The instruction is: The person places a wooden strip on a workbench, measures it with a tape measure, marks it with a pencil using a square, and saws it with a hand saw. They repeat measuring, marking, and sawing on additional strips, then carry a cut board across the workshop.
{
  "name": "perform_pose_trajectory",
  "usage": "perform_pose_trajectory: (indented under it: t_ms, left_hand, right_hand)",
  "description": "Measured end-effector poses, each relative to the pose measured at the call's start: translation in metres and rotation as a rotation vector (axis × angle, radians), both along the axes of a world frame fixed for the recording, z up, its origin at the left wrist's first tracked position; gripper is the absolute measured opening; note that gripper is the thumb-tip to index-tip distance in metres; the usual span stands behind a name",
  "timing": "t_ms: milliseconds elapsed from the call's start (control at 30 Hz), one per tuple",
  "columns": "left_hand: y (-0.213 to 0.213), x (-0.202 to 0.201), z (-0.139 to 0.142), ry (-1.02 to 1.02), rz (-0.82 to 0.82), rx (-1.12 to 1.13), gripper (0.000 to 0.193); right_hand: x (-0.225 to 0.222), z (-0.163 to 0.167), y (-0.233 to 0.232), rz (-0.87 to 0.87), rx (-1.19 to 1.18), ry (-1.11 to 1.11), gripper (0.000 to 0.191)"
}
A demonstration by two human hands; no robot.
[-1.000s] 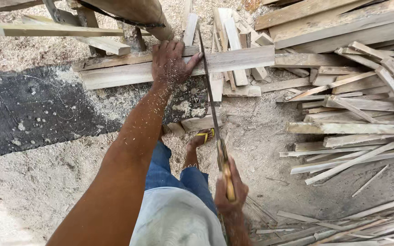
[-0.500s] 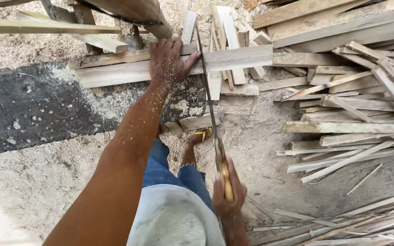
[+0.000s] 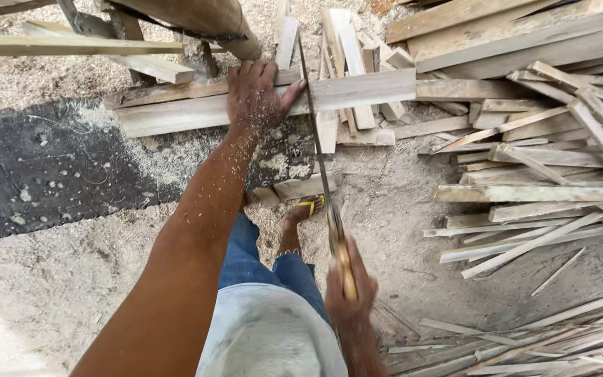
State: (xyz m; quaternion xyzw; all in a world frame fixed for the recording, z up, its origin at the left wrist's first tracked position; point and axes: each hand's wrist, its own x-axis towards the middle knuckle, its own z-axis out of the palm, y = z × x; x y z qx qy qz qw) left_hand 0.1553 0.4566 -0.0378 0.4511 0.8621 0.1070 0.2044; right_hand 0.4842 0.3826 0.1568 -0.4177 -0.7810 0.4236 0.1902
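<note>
A long pale wooden plank [image 3: 176,112] lies crosswise on a rough wooden support. My left hand [image 3: 256,94] presses flat on the plank, sawdust stuck to the forearm. My right hand [image 3: 347,290] is closed around the wooden handle of a hand saw [image 3: 319,153]. The thin saw blade runs away from me and crosses the plank just right of my left thumb. Below, my foot in a yellow sandal [image 3: 305,209] stands on the sandy ground.
Stacks of cut wooden slats [image 3: 539,188] and boards [image 3: 511,42] fill the right side. More short offcuts [image 3: 343,49] lie beyond the plank. A dark mat [image 3: 43,167] covers the ground at left, with sawdust scattered around. A wooden beam [image 3: 197,17] slants overhead.
The saw has slid along its cut; my right hand with the handle has shifted slightly. My left hand stays pressed on the plank.
</note>
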Motion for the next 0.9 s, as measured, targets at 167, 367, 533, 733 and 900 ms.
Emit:
perform_pose_trajectory:
  t_ms: [167,367,533,733,900]
  left_hand:
    - [0.001,-0.001,-0.011,0.058,0.000,0.043,0.075]
    - [0.000,0.005,-0.014,-0.005,0.007,0.118,0.074]
    - [-0.003,0.000,-0.003,0.044,0.002,0.083,0.073]
    - [0.002,0.001,0.000,0.011,0.024,0.019,0.074]
    - [0.000,0.004,0.006,0.017,0.015,0.100,0.073]
  right_hand:
    - [-0.091,-0.072,0.072,-0.058,-0.219,0.031,0.049]
    - [-0.137,-0.133,0.108,-0.011,-0.170,0.179,0.033]
    - [0.021,-0.008,-0.009,-0.020,-0.094,0.011,0.044]
    - [-0.146,-0.146,0.116,-0.069,-0.363,-0.002,0.040]
    - [-0.106,-0.122,0.089,-0.010,-0.025,0.113,0.047]
